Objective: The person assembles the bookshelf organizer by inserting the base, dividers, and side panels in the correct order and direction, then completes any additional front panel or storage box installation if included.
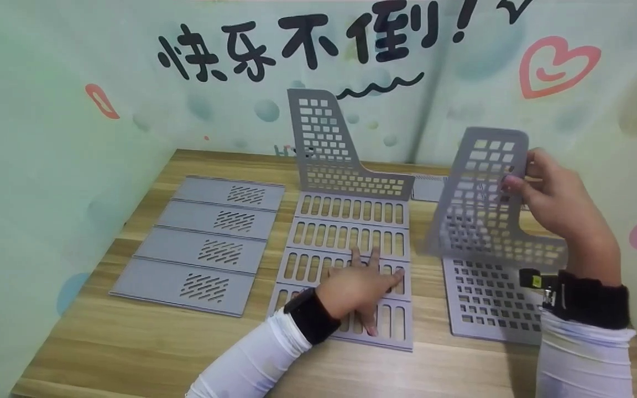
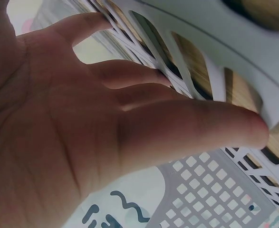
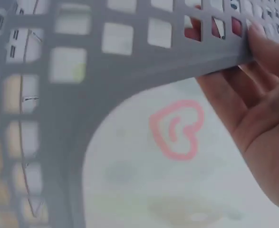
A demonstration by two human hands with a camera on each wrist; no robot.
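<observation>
My left hand (image 1: 354,290) lies spread on a grey slotted panel (image 1: 351,226), its fingers touching the bars between the long slots. At that panel's far edge an L-shaped grey perforated side panel (image 1: 329,149) stands upright. My right hand (image 1: 559,196) pinches a matching L-shaped perforated panel (image 1: 490,157) by its inner curved edge, thumb on the near face and fingers behind. That raised panel slants over a flat panel with square holes (image 1: 490,309) and hides its far part. In the right wrist view the thumb and fingers (image 3: 258,95) grip the perforated edge.
Left on the wooden table (image 1: 147,342) lies a grey folded-seam panel (image 1: 202,237) with slanted slits in each section. Behind the raised panel, another light grey piece (image 1: 428,188) lies partly hidden. A printed cloth (image 1: 241,121) hangs along the back, with side walls left and right.
</observation>
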